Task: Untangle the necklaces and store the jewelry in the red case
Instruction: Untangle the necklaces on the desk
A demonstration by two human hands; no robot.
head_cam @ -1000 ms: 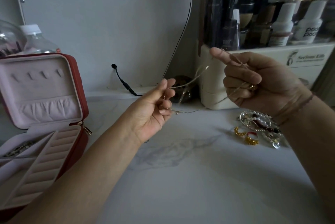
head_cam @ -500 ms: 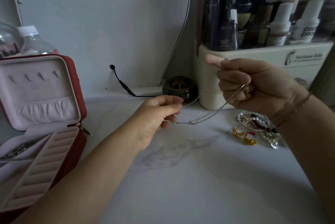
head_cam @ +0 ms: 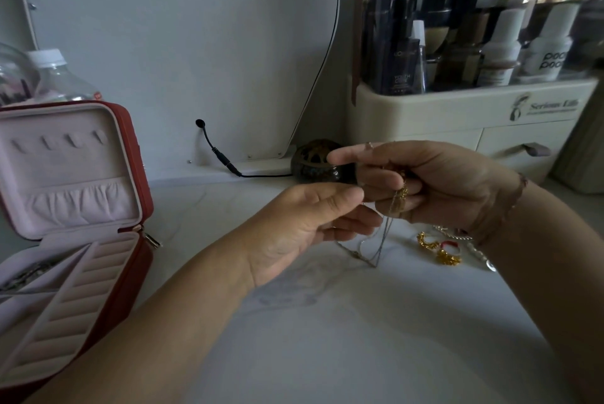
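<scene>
The right hand (head_cam: 438,181) was closed on the tangled chains (head_cam: 380,241), fingers curled round them and the forefinger held out straight towards the left. A gold pendant (head_cam: 400,197) sat at the grip itself, half covered by the curled fingers. Below the grip fine strands hung in a loop whose lowest point reached the marble top (head_cam: 327,338) or stopped just short of it; contact could not be confirmed. The number of strands could not be determined, as they were too thin and blurred. The left hand (head_cam: 300,227) lay just left of the grip, thumb tip close to the right fingers; the loop rose towards its lower fingers, but whether those fingers pinched a strand could not be told. Below and right of the grip, on the top, lay gold earrings (head_cam: 448,258) and a red ring (head_cam: 451,245); further pieces beyond them were largely hidden behind the right wrist. The red case (head_cam: 135,174) stood open well to the left of the grip, lid upright, its near corner cut off by the frame edge. A dark item (head_cam: 27,273) lay in its leftmost compartment, too dim to identify. A dark round pot (head_cam: 310,160) stood just behind the grip, partly hidden by the forefinger.
</scene>
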